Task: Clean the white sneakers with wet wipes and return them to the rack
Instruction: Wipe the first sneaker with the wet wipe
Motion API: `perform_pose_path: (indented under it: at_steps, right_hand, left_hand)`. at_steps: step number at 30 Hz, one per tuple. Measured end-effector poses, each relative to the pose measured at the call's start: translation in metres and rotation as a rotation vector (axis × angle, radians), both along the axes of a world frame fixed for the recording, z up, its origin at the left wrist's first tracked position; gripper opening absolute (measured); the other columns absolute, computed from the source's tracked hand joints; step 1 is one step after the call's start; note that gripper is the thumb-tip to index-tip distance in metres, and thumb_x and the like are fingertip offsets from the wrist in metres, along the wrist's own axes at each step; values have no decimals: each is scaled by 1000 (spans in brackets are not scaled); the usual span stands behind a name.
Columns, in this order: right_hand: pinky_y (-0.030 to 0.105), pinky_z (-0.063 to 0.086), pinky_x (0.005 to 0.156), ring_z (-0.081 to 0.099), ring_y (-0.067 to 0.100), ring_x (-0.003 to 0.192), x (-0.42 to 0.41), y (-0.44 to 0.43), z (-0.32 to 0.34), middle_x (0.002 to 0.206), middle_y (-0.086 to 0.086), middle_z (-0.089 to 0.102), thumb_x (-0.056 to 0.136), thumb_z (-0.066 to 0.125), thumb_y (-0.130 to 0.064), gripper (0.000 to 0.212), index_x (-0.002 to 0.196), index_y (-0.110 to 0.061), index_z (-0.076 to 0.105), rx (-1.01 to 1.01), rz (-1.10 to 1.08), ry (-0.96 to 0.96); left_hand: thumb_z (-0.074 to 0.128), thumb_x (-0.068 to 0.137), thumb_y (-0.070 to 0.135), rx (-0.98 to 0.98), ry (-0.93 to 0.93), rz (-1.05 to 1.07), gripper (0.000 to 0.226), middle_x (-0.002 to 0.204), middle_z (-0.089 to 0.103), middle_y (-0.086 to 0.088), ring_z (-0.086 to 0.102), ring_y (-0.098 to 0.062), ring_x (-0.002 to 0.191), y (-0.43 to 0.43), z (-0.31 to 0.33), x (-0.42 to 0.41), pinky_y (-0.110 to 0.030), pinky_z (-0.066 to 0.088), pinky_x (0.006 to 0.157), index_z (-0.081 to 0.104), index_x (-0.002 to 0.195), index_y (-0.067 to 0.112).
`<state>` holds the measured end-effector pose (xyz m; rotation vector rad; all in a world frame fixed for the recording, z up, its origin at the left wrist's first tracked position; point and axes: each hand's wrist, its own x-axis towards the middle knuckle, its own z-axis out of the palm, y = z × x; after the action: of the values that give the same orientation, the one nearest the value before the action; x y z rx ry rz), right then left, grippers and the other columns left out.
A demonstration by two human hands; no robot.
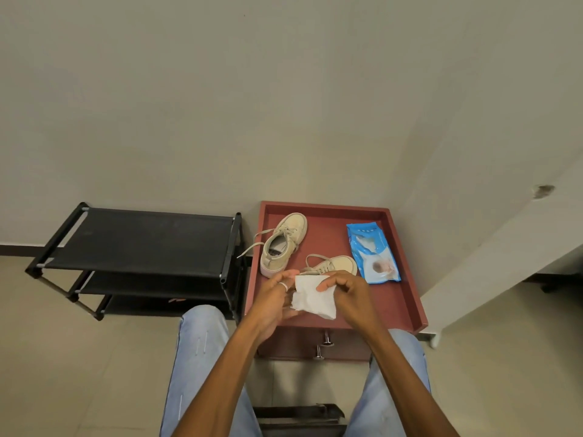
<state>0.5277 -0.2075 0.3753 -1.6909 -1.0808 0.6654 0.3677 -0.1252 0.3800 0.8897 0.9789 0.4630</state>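
Pinched a white wet wipe (pixel 312 298) btwn both hands, just above the front part of the red cabinet top (pixel 400 298). Gripped its left edge w/ left hand (pixel 271 298), fingers curled round the sheet, ring (pixel 284 286) on one finger. Nipped its upper right corner w/ right hand (pixel 347 294), thumb & fingertips pressed on the fabric. Looked crumpled, half unfolded, lower corner hanging loose. Noted both shoes on the top. Far sneaker (pixel 284 244): cream-white, opening up, toe toward the wall, untied laces trailing over the left lip. Near sneaker (pixel 337 264): right behind the hands, toe to the right, heel end hidden by wipe & fingers. Spotted blue wipes pack (pixel 373 252) flat near the right lip, just apart from near sneaker. Saw raised lip on left, back & right sides; bare red surface btwn far sneaker & pack, also at front right. Clocked black rack (pixel 142 241), fabric tiers, standing just left of the cabinet. Had knees in pale jeans (pixel 202 342) either side of the drawer front.
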Motion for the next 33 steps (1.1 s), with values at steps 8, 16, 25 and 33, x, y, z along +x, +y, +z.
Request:
perform_pose_path:
  at_steps: [8, 16, 25, 33]
  right_hand:
    - [13, 47, 79, 59, -2, 96, -3, -7, -4, 101, -5, 64, 71, 41, 19, 58, 77, -25, 77, 40, 75, -126]
    - [31, 56, 73, 66, 18, 96, -18, -17, 17, 108, 3, 68, 96, 47, -8, 25, 110, -22, 62, -93, -159, 478]
    - [33, 52, 75, 70, 20, 90, -37, -14, 39, 103, 8, 75, 81, 70, -2, 37, 117, -12, 65, -366, -19, 646]
    - [31, 56, 69, 71, 23, 88, -33, 1, 36, 98, 10, 74, 84, 65, 6, 28, 110, -5, 66, -364, -50, 729]
  left_hand:
    - [70, 92, 18, -66, -78, -39, 31, 111, 74, -11, 70, -31, 107, -17, -7, -5, -48, 59, 88, 63, 121, 10]
    - [71, 87, -3, -7, -84, 12, 38, 116, 72, -11, 69, -31, 109, -18, -7, -6, -54, 56, 92, 60, 121, 11]
    - [69, 89, -3, 65, -150, -28, 36, 117, 72, -9, 69, -33, 108, -12, 3, -21, -57, 56, 90, 60, 121, 11]
    - [75, 87, 8, 107, -110, -19, 38, 111, 74, -8, 71, -27, 105, 3, -17, -27, -45, 58, 91, 64, 123, 11]
